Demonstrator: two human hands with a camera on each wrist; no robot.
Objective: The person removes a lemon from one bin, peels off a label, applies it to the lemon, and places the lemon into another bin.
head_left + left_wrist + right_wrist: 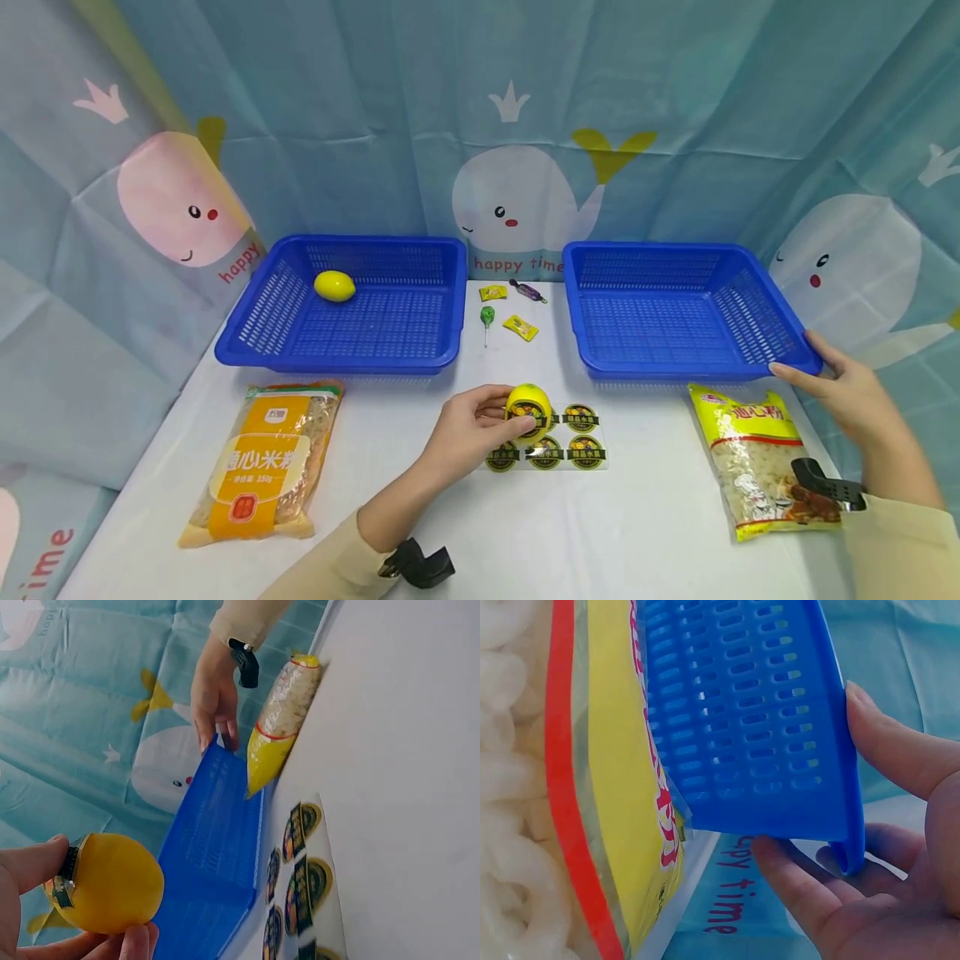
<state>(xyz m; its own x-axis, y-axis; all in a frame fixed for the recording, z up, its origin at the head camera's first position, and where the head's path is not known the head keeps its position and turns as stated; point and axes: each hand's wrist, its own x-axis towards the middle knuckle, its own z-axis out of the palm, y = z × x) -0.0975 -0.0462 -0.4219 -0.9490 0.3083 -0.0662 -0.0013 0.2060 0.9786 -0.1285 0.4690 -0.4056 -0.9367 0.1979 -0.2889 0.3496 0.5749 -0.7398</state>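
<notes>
Lemon (528, 408) pinched in left hand (468, 425); right hand (843, 387) grips empty right basket (678, 308); left basket (360, 304) holds another lemon (334, 286).

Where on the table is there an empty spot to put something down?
The right basket is bare inside. The left basket holds only one lemon. The table is bare in front, between the two noodle bags. It is crowded in the middle: candies between the baskets, stickers by the left hand.
</notes>
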